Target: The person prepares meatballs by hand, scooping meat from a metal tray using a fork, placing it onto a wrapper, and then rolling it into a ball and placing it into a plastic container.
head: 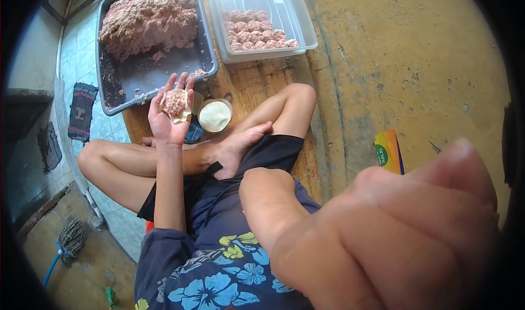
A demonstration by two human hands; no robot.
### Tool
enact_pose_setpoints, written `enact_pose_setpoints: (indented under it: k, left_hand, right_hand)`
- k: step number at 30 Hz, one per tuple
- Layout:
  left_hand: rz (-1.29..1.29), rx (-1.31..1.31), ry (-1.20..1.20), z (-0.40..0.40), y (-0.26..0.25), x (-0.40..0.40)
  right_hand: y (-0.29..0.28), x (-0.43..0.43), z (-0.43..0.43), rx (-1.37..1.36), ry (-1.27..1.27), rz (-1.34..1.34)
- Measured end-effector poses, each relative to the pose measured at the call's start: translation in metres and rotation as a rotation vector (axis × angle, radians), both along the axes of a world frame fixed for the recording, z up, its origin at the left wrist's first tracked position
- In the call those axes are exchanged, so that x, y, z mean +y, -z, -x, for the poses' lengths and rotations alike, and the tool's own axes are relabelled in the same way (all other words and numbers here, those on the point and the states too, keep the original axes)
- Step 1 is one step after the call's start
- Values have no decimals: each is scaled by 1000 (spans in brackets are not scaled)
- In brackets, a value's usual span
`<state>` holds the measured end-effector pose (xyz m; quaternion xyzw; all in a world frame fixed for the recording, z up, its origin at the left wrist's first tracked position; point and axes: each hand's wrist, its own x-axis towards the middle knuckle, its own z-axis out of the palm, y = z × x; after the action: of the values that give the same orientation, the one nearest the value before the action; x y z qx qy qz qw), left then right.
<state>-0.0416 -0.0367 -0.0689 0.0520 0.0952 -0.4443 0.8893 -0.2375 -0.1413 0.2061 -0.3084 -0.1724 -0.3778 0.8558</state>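
On the open palm of my left hand [170, 123] lies a round, pale dough wrapper [181, 116] with a lump of raw minced meat [175, 103] on it. The hand is raised at the near edge of a grey plastic tub [156, 74], which holds a large mound of minced meat [149, 19]. A stack of round wrappers [214, 115] sits to the right of this hand, in front of my crossed legs. My right hand [418, 211] looms close to the camera, large and blurred. Its fingers look curled, and whatever may be inside them is hidden.
A clear plastic box [309, 35] holding rows of pink meat balls [254, 33] stands right of the tub. Blue cloth [193, 133] lies by the wrappers. A yellow-orange packet [387, 152] rests on the floor at right, a mop [71, 236] at lower left, a dark mat [82, 112] on the tiles.
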Motion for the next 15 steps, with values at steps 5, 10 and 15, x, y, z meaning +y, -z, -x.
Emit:
enact_pose_setpoints:
  k: [5, 10, 15]
  left_hand:
    - [-17, -3, 11, 3, -2, -5]
    - [-5, 25, -49, -2, -1, 9]
    - [164, -58, -110, -14, -27, 11]
  right_hand:
    - [27, -15, 16, 75, 193, 71]
    - [62, -21, -12, 175, 282, 128]
    - [101, -11, -52, 424, 501, 355]
